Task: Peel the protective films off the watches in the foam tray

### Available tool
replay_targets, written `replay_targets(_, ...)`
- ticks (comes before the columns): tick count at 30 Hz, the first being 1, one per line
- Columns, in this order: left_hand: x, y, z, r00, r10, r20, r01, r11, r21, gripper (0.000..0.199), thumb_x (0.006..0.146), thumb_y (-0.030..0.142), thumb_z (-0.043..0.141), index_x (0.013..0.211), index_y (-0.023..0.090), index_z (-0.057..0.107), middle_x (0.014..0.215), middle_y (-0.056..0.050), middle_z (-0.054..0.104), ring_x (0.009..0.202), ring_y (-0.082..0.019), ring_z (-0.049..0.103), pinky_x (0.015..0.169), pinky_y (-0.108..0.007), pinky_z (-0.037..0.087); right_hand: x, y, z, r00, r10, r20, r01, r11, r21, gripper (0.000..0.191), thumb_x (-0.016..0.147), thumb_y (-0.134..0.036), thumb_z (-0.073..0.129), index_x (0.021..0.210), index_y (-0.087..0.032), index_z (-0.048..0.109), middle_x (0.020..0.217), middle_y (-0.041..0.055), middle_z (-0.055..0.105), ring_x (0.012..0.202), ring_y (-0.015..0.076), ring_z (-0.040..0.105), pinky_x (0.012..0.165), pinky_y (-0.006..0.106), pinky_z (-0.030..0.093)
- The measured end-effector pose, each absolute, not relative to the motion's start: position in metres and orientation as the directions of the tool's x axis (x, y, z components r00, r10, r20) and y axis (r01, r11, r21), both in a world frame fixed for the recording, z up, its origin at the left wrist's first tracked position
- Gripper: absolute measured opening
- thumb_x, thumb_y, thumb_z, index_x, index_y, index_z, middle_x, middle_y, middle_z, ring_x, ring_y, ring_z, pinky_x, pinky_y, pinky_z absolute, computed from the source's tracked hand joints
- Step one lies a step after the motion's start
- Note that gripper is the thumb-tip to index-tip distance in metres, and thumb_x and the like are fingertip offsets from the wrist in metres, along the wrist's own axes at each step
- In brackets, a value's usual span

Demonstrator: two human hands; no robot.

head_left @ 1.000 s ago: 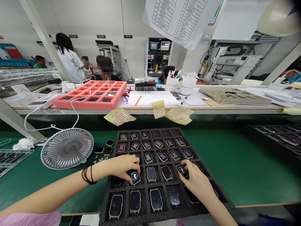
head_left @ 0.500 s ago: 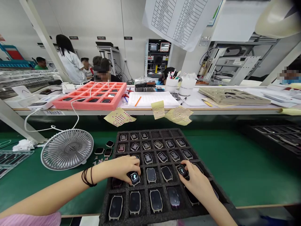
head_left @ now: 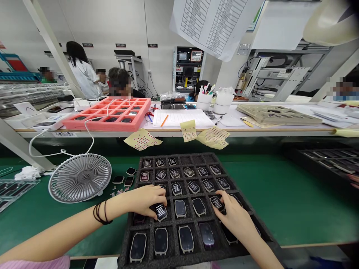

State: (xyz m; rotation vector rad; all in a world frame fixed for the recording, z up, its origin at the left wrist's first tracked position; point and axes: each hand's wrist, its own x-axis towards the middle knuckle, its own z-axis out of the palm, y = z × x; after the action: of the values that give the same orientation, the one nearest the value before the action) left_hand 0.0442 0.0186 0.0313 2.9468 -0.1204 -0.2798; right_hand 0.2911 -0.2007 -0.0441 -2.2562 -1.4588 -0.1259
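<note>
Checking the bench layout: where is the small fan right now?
In the head view, the fan sits on the green mat, left of the black foam tray, with loose watches just to its right.

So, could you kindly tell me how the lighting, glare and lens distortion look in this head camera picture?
In the head view, the light is bright and even, with soft glare on the watches in the foam tray; the wide lens visibly bends the pillar and bench edge; the pale shape at top right is blurred.

Left hand (head_left: pixel 146 201) and right hand (head_left: pixel 232 216) pinch smartwatches (head_left: pixel 161 212) in a black foam tray (head_left: pixel 179 154).
</note>
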Motion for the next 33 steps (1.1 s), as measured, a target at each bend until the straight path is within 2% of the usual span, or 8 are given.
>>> replay_targets(5, 0.017, 0.021, 0.050, 0.964, 0.053, -0.260, 0.102, -0.979, 0.177, 0.022, 0.072, 0.024, 0.075, 0.089, 0.021, 0.062, 0.095, -0.001, 0.062, 0.086, -0.021, 0.061, 0.076, -0.028, 0.044, 0.282, -0.200, -0.031, 0.371, 0.845, 0.385, 0.904, -0.234, -0.357, 0.021, 0.088, -0.033, 0.043, 0.105, -0.024, 0.050, 0.088, 0.0061, 0.065, 0.077, 0.0209, 0.064, 0.057, 0.028, 0.051)
replay_targets(9, -0.005, 0.021, 0.052, 0.934, 0.102, -0.341, 0.162, -0.975, 0.153, 0.033, 0.070, 0.014, 0.073, 0.100, 0.023, 0.062, 0.101, -0.002, 0.063, 0.092, -0.023, 0.062, 0.077, -0.029, 0.046, 0.263, -0.189, -0.026, 0.254, 0.901, 0.352, 0.924, -0.119, -0.363, 0.018, 0.088, -0.026, 0.045, 0.104, -0.024, 0.051, 0.086, 0.0038, 0.064, 0.079, 0.0196, 0.064, 0.067, 0.029, 0.052)
replay_targets(14, -0.017, 0.013, 0.046, 0.927, 0.163, -0.338, 0.201, -0.976, 0.079, 0.043, 0.071, 0.013, 0.072, 0.110, 0.028, 0.060, 0.109, -0.003, 0.061, 0.090, -0.024, 0.064, 0.076, -0.032, 0.048, 0.248, -0.172, -0.033, 0.198, 0.928, 0.317, 0.967, -0.133, -0.215, 0.020, 0.083, -0.024, 0.050, 0.103, -0.023, 0.053, 0.082, 0.0047, 0.066, 0.078, 0.0226, 0.064, 0.064, 0.032, 0.051)
replay_targets(18, -0.017, 0.005, 0.039, 0.924, 0.197, -0.326, 0.214, -0.977, 0.017, 0.046, 0.070, 0.020, 0.077, 0.112, 0.023, 0.059, 0.102, -0.008, 0.063, 0.090, -0.027, 0.064, 0.076, -0.034, 0.050, 0.249, -0.168, -0.035, 0.190, 0.945, 0.266, 0.980, -0.165, -0.115, 0.021, 0.082, -0.024, 0.052, 0.103, -0.021, 0.055, 0.079, 0.0058, 0.067, 0.076, 0.0240, 0.064, 0.062, 0.032, 0.050)
replay_targets(21, -0.016, 0.000, 0.034, 0.935, 0.202, -0.290, 0.210, -0.978, -0.005, 0.041, 0.071, 0.021, 0.077, 0.108, 0.020, 0.060, 0.098, -0.009, 0.063, 0.089, -0.028, 0.064, 0.073, -0.034, 0.050, 0.250, -0.168, -0.034, 0.184, 0.950, 0.252, 0.980, -0.159, -0.119, 0.021, 0.081, -0.024, 0.053, 0.102, -0.023, 0.056, 0.079, 0.0048, 0.067, 0.077, 0.0233, 0.064, 0.062, 0.031, 0.050)
replay_targets(26, -0.017, -0.002, 0.027, 0.940, 0.259, -0.222, 0.268, -0.963, 0.009, 0.029, 0.080, 0.030, 0.068, 0.106, 0.020, 0.060, 0.094, -0.008, 0.063, 0.083, -0.025, 0.064, 0.069, -0.030, 0.048, 0.250, -0.169, -0.034, 0.175, 0.947, 0.270, 0.977, -0.134, -0.163, 0.022, 0.079, -0.018, 0.050, 0.098, -0.024, 0.056, 0.084, 0.0044, 0.067, 0.079, 0.0216, 0.063, 0.063, 0.030, 0.049)
replay_targets(31, -0.017, 0.002, 0.031, 0.932, 0.217, -0.289, 0.239, -0.970, 0.040, 0.047, 0.074, 0.019, 0.073, 0.118, 0.025, 0.056, 0.101, -0.007, 0.063, 0.089, -0.025, 0.065, 0.073, -0.030, 0.049, 0.249, -0.170, -0.035, 0.201, 0.949, 0.245, 0.975, -0.168, -0.149, 0.025, 0.078, -0.019, 0.054, 0.103, -0.023, 0.055, 0.086, 0.0054, 0.067, 0.082, 0.0229, 0.064, 0.065, 0.031, 0.052)
replay_targets(33, -0.015, 0.003, 0.033, 0.927, 0.217, -0.307, 0.238, -0.971, 0.033, 0.048, 0.074, 0.015, 0.072, 0.118, 0.025, 0.056, 0.102, -0.007, 0.063, 0.090, -0.026, 0.065, 0.073, -0.030, 0.050, 0.249, -0.170, -0.035, 0.203, 0.949, 0.243, 0.973, -0.168, -0.158, 0.028, 0.078, -0.019, 0.056, 0.105, -0.023, 0.055, 0.086, 0.0055, 0.067, 0.082, 0.0233, 0.064, 0.064, 0.032, 0.052)
